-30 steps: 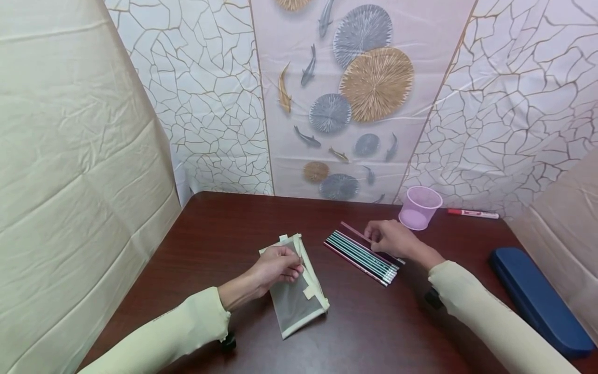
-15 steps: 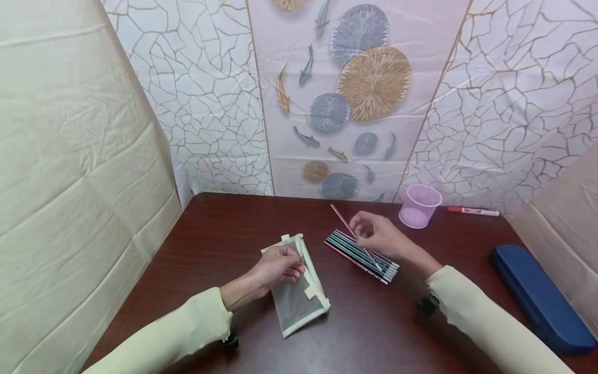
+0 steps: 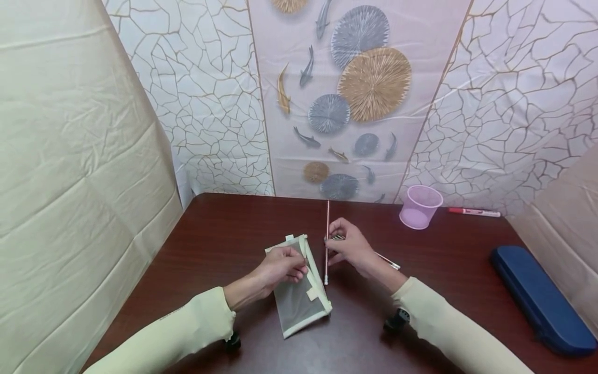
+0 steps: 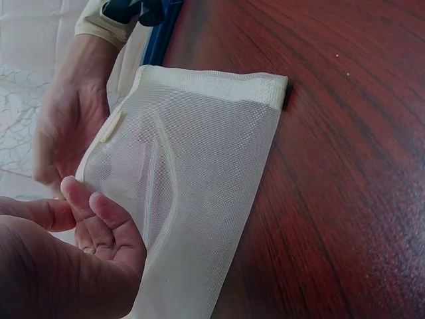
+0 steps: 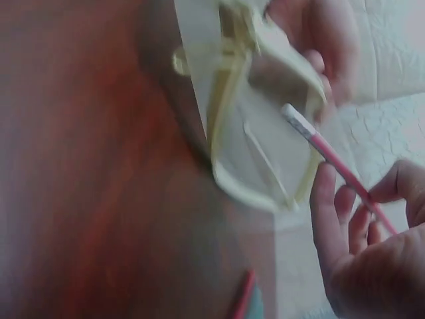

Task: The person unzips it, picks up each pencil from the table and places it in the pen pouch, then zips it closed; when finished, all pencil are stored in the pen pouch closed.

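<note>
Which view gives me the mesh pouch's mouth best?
The right wrist view: though blurred, it looks into the mesh pouch's mouth, spread open. The head view shows it narrowly from above, the left hand pinching its edge. The left wrist view shows mainly the mesh side.

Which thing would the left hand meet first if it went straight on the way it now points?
Probably the pinkish-red pencil held by the right hand, just past the pouch the left hand pinches; depth is unclear, so it might miss.
</note>
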Demonstrator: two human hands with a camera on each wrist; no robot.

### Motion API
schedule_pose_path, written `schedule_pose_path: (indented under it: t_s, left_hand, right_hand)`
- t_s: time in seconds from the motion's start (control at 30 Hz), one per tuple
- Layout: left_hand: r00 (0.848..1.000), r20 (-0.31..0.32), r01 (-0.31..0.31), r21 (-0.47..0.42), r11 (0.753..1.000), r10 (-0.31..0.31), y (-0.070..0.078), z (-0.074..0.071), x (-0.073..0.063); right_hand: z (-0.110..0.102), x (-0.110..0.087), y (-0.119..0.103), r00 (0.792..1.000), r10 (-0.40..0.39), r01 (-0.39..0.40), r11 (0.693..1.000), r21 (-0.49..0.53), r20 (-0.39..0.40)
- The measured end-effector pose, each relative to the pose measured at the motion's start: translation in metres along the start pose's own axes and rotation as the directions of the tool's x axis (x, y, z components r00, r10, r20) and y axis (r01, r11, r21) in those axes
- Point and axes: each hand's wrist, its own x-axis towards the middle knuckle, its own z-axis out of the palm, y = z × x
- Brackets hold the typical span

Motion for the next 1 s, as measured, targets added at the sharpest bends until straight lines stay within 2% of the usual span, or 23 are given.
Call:
schedule_pose_path:
  t_s: [0.1,0.4,0.67,1.0]
  left_hand:
    - [1.000,0.002,0.000,-0.006,1.000,0.000,0.001,0.001,0.001]
    - [1.000,-0.022,-0.010,-0.022,1.000,0.010,0.000,0.002,0.003]
    - [0.999,-0.037,-0.026,-0.025,0.999,0.025,0.001,0.001,0.003]
    - [0.998,-0.042,-0.037,0.004,0.999,0.037,0.001,0.001,0.000]
  right_hand:
    - [0.013,-0.002,0.006,0.998,0.049,-0.049,0.999,0.013,-0.028]
    - [0.031,-0.015,0.021,0.987,0.159,-0.156,0.986,-0.053,0.039]
    - [0.033,-0.017,0.025,0.980,0.175,-0.164,0.980,-0.110,0.100]
    - [0.035,-0.016,0.027,0.976,0.165,-0.145,0.979,-0.143,0.140]
